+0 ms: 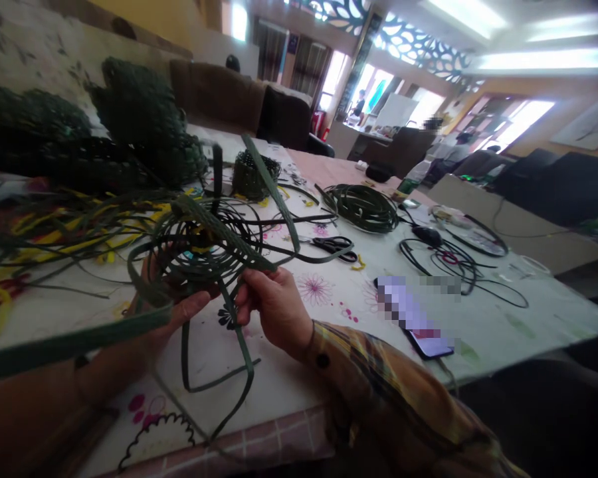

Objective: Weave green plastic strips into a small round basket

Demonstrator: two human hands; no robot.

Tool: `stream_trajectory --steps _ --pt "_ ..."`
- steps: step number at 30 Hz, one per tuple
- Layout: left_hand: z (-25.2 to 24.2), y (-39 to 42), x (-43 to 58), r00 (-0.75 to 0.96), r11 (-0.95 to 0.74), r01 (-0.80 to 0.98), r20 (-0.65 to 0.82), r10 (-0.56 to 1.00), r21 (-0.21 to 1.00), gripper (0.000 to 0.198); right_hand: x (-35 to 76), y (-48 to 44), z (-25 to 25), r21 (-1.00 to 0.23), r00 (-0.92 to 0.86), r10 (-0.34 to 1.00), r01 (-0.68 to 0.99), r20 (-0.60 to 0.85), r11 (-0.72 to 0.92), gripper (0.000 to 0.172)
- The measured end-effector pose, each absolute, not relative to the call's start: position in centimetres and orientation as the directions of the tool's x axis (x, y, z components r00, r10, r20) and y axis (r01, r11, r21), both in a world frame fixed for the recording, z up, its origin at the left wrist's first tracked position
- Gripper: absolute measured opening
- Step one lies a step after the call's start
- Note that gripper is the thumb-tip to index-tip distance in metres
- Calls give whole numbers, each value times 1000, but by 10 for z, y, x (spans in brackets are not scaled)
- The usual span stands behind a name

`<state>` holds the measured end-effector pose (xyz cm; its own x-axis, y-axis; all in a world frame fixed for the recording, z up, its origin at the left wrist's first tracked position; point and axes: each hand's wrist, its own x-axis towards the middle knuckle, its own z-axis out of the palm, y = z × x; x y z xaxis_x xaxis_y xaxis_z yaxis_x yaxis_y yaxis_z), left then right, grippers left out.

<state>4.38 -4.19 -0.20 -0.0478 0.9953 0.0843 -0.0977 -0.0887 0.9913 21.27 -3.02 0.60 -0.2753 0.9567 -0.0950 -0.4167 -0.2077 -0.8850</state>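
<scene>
A round weave of dark green flat strips sits in front of me, with loose strip ends sticking out on several sides. My left hand supports its left and lower side, thumb along the rim and the other fingers mostly hidden behind the strips. At the lower right of the weave, my right hand pinches a green strip between thumb and fingers. That strip hangs down below the hand and bends over the tablecloth. One wide strip end runs blurred across my left forearm.
Black-handled scissors lie right of the weave. Beyond are a strip coil, a small woven basket and a bottle. A phone lies at right. Yellow and green strips and dark woven pieces pile up at left.
</scene>
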Motion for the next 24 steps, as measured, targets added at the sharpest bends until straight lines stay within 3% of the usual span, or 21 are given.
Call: stream_trajectory --steps 7,15,20,24 --pt "11 -42 48 -219 -101 -105 76 973 989 53 211 -32 1 -845 -364 922 -444 -134 -298 22" --pt "3 -38 45 -124 -97 -85 86 989 992 53 213 -31 4 -821 -358 918 -465 -169 -332 20" --pt "11 -39 46 -157 -16 -1 16 987 1000 55 211 -31 0 -800 -355 921 -500 -160 -332 19" --pt "5 -38 43 -179 -47 26 51 982 999 59 216 -28 3 -828 -368 911 -440 -186 -347 18"
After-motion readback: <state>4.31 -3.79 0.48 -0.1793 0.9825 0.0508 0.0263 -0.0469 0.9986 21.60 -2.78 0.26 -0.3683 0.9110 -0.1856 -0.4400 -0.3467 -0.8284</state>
